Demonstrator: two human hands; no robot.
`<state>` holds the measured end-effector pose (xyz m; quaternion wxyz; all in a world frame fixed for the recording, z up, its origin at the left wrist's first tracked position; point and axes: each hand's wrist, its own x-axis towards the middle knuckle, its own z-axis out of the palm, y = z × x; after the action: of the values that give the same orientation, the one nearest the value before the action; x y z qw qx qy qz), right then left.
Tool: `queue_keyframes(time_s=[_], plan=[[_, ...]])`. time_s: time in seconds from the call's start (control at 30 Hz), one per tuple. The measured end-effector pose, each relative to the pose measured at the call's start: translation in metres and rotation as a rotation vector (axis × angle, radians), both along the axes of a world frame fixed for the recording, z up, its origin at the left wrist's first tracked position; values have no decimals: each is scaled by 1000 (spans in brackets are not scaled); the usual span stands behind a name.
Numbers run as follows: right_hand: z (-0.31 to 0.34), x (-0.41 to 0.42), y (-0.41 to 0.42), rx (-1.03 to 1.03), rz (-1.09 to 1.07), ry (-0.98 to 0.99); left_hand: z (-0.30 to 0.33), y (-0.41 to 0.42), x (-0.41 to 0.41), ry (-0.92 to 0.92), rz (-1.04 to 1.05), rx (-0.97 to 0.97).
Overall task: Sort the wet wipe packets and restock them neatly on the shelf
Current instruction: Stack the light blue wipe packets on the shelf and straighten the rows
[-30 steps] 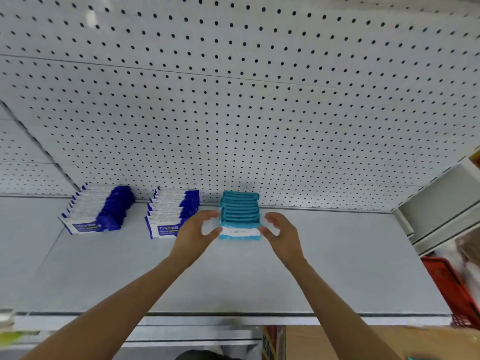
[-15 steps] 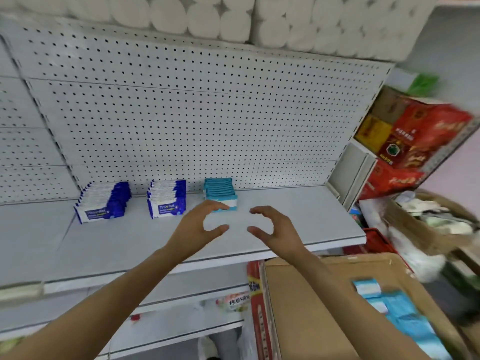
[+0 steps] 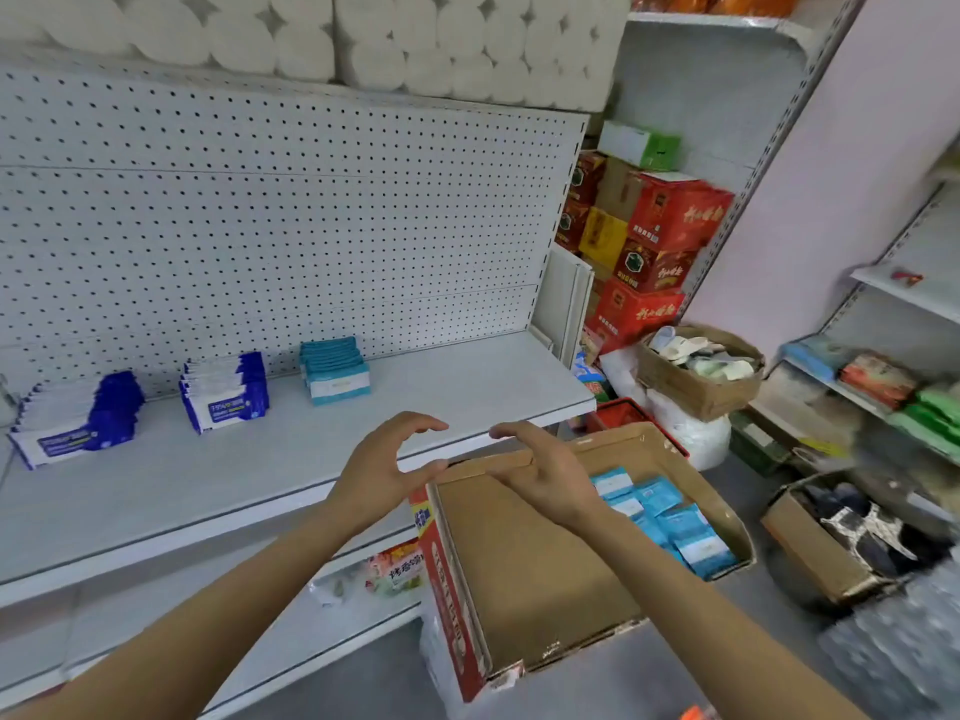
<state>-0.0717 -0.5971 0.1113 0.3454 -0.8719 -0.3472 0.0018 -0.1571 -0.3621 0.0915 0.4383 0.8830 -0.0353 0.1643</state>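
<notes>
On the grey shelf [image 3: 467, 387], against the pegboard back wall [image 3: 291, 210], three rows of wet wipe packets stand in line: a dark blue row [image 3: 78, 423] at far left, a second dark blue row [image 3: 224, 392] just right of it, and a teal row [image 3: 335, 370] right of that, each apart from its neighbour. Your left hand [image 3: 387, 467] hovers over the shelf's near edge, fingers and thumb loosely curved in a C, holding nothing. Your right hand [image 3: 545, 472] hovers beside it, just apart, fingers relaxed and spread, also empty; it sits above the far rim of the cardboard box [image 3: 519, 574]. That box stands below and right of the shelf, near you, with a red printed side. Loose teal packets [image 3: 670, 522] lie heaped in its right-hand part; the left part shows bare cardboard floor. Toilet paper rolls [image 3: 363, 39] fill the level above the pegboard. Red cartons [image 3: 660, 241] are stacked right of the shelf end, with an open brown box of odds and ends [image 3: 701, 371] in front of them. Lower shelf holds a snack bag [image 3: 389, 569], partly blurred.
</notes>
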Motion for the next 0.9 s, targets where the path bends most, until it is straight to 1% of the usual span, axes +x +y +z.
queue_keyframes(time_s=[0.27,0.47,0.67,0.77,0.83,0.9], plan=[[-12,23,-82,6,-129,30,-13,-72,51,37,-116,-26],[-46,83,-159,-38,-196,92,-45,-142,122,75,-179,23],[-93,180,-269,-180,-227,169,-87,-241,213,239,-188,98],[-131,233,-329,-240,-266,250,-124,-297,258,357,-203,100],[-159,264,-365,-305,-288,309,-154,-332,283,443,-218,59],[-192,293,-397,-389,-268,351,-189,-366,306,497,-248,-22]])
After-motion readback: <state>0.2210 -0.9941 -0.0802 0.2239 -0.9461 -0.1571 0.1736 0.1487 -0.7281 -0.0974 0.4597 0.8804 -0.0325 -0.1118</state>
